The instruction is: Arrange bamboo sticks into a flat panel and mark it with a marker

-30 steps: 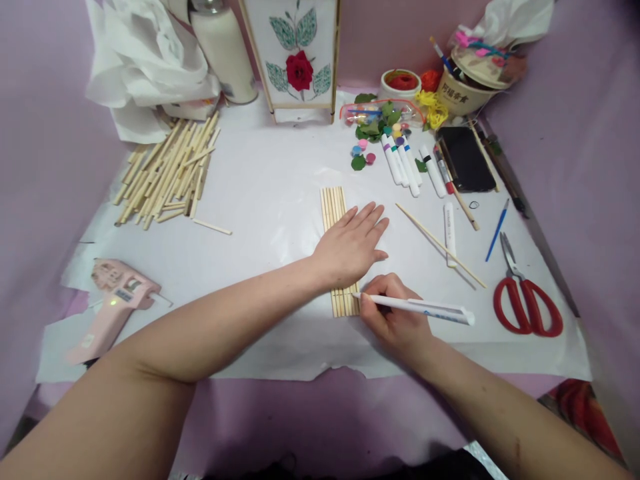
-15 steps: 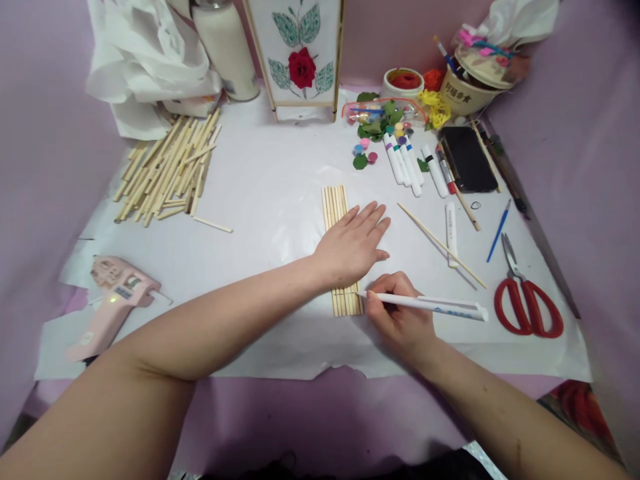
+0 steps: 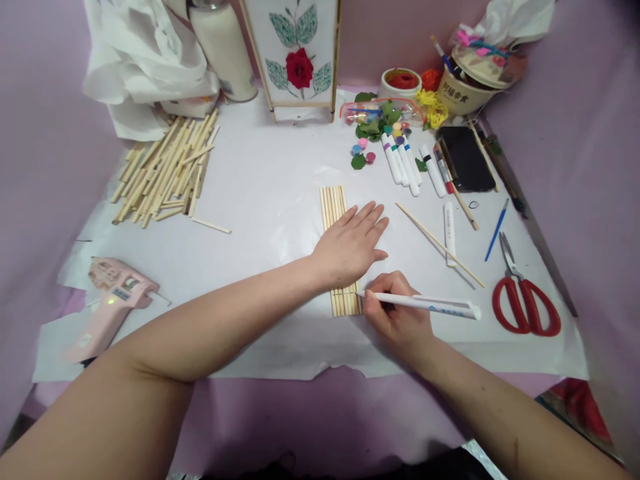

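- The left hand (image 3: pixel 353 247) lies palm down across the row of sticks (image 3: pixel 346 303), fingers stretched past its right edge; its grip is flat and unclosed, with nothing grasped.
- The right hand (image 3: pixel 397 317) has its grip closed around a white pen (image 3: pixel 430 304), thumb and fingers near the tip.
- The pen's tip meets the row at its right side, toward the lower end, where small dark marks run across the sticks.
- The row sits near the middle of the desk (image 3: pixel 260 193), which is covered in white sheeting; the sticks lie side by side, their upper and lower ends showing on either side of the left hand and wrist.
- A loose pile of sticks (image 3: pixel 167 170) lies at the far left, beyond a pink glue gun (image 3: pixel 116 293) with a small light glowing.
- To the right of the hands, a thin skewer (image 3: pixel 430 235) crosses a white marker (image 3: pixel 449 223); red-handled scissors (image 3: pixel 517 272) and a blue brush (image 3: pixel 497 230) lie farther right.
- Behind these are more markers (image 3: pixel 403 163) and a dark phone (image 3: pixel 466 160).
- A framed rose picture (image 3: pixel 300 67) stands at the back.
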Action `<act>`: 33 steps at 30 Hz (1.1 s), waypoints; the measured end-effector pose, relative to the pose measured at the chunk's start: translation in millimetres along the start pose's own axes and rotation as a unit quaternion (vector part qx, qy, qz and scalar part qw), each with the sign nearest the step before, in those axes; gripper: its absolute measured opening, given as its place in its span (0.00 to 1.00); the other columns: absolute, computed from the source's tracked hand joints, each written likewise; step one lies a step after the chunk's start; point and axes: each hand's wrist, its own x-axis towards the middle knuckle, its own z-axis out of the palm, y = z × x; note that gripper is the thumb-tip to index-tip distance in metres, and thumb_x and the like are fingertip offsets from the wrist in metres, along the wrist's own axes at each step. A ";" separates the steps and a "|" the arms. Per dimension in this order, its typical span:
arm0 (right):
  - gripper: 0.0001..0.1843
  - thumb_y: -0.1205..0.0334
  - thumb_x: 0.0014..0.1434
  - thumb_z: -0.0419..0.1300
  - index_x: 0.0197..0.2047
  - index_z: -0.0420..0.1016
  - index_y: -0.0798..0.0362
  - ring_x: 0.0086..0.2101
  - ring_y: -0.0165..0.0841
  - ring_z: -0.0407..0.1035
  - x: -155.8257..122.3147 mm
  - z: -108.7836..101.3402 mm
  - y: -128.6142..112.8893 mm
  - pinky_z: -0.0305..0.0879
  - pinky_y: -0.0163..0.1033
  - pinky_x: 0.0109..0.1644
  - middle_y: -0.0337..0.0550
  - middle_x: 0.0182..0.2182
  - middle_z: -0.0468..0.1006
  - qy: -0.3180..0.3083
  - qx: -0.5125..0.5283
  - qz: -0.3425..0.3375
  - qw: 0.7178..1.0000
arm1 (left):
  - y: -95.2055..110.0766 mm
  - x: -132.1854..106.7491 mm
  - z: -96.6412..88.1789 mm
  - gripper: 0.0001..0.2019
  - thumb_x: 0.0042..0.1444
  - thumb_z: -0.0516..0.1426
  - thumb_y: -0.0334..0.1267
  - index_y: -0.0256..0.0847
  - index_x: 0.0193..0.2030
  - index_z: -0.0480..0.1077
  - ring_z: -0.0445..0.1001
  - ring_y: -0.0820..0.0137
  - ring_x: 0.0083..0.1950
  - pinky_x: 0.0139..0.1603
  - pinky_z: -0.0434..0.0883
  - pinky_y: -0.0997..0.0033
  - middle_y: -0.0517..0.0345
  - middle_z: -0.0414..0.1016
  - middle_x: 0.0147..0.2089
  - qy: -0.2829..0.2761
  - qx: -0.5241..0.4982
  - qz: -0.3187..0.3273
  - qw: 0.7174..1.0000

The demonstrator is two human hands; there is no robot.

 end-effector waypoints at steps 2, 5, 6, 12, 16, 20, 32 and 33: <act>0.09 0.69 0.60 0.55 0.31 0.58 0.50 0.24 0.28 0.60 0.4 0.2 -0.7 0.55 0.36 0.28 0.35 0.24 0.65 0.000 -0.002 -0.003 1.000 | 0.1 0.0 -0.2 0.30 0.66 0.47 0.49 0.33 0.69 0.51 0.39 0.62 0.74 0.72 0.41 0.59 0.46 0.43 0.74 -0.002 0.001 0.001 1.000; 0.09 0.69 0.59 0.56 0.31 0.58 0.50 0.23 0.27 0.60 1.4 0.2 -2.0 0.55 0.36 0.28 0.35 0.24 0.65 -0.003 -0.010 -0.011 1.000 | 0.3 0.2 -0.5 0.30 0.66 0.47 0.49 0.32 0.69 0.51 0.39 0.62 0.74 0.72 0.41 0.59 0.46 0.43 0.74 -0.003 0.003 0.000 1.000; 0.09 0.68 0.59 0.56 0.31 0.58 0.50 0.23 0.27 0.59 1.6 0.1 -2.2 0.55 0.36 0.27 0.35 0.24 0.65 -0.003 -0.011 -0.012 1.000 | 0.3 0.2 -0.5 0.30 0.66 0.47 0.49 0.32 0.69 0.51 0.39 0.62 0.74 0.72 0.41 0.59 0.46 0.43 0.74 -0.003 0.003 0.000 1.000; 0.09 0.68 0.59 0.55 0.31 0.58 0.50 0.23 0.27 0.59 0.8 -0.2 -1.0 0.54 0.37 0.27 0.34 0.23 0.64 0.004 -0.009 -0.003 1.000 | 0.2 0.0 -0.3 0.30 0.66 0.47 0.48 0.32 0.69 0.51 0.39 0.62 0.74 0.73 0.40 0.59 0.46 0.43 0.74 -0.001 0.001 0.001 1.000; 0.09 0.68 0.59 0.55 0.31 0.58 0.50 0.23 0.28 0.59 0.5 -0.4 -1.2 0.54 0.37 0.27 0.34 0.23 0.64 0.001 -0.007 0.000 1.000 | 0.4 -0.1 -0.5 0.30 0.66 0.47 0.48 0.33 0.69 0.51 0.39 0.62 0.74 0.72 0.41 0.59 0.46 0.43 0.73 0.000 -0.003 0.000 1.000; 0.08 0.68 0.59 0.56 0.30 0.59 0.50 0.23 0.28 0.61 1.1 -0.4 -1.5 0.55 0.36 0.27 0.35 0.24 0.65 0.002 -0.017 -0.005 1.000 | 0.4 -0.1 -0.8 0.30 0.66 0.47 0.48 0.33 0.69 0.51 0.39 0.62 0.74 0.72 0.41 0.59 0.46 0.43 0.73 0.000 -0.006 0.001 1.000; 0.09 0.69 0.58 0.56 0.31 0.59 0.50 0.23 0.27 0.60 1.3 -0.9 -2.3 0.55 0.36 0.27 0.34 0.24 0.65 0.002 -0.023 -0.013 1.000 | 1.4 0.4 -2.1 0.30 0.66 0.47 0.48 0.32 0.69 0.51 0.39 0.62 0.74 0.73 0.41 0.59 0.46 0.43 0.74 -0.009 -0.004 -0.003 1.000; 0.09 0.68 0.58 0.56 0.31 0.59 0.50 0.23 0.27 0.60 1.2 -0.8 -2.1 0.55 0.36 0.27 0.35 0.24 0.65 0.004 -0.024 -0.012 1.000 | 1.4 0.4 -2.1 0.30 0.66 0.47 0.48 0.32 0.69 0.51 0.39 0.62 0.74 0.73 0.41 0.59 0.46 0.43 0.74 -0.008 -0.004 -0.003 1.000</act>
